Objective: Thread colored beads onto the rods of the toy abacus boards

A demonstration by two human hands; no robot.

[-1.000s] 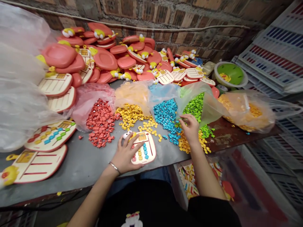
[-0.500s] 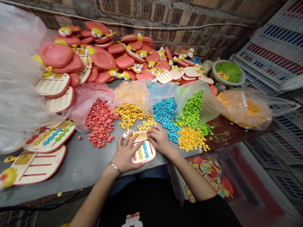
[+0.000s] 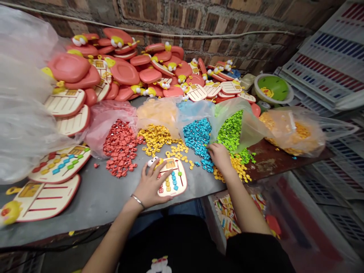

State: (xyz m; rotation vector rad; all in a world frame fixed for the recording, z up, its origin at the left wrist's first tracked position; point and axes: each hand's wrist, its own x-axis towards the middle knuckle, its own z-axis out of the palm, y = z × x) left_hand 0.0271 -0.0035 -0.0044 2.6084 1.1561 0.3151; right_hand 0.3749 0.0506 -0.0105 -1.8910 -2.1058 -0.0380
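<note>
Grey table (image 3: 93,201), board (image 3: 176,178) under left hand (image 3: 150,182), right hand (image 3: 220,157) perhaps on blue pieces (image 3: 199,142)

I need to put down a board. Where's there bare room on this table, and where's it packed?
The widest bare patch is grey tabletop between the lower-left board, the red pieces and the left hand. A rusty brown stretch lies right of the green pieces, below the orange bag. Coral boards crowd the back.
</note>
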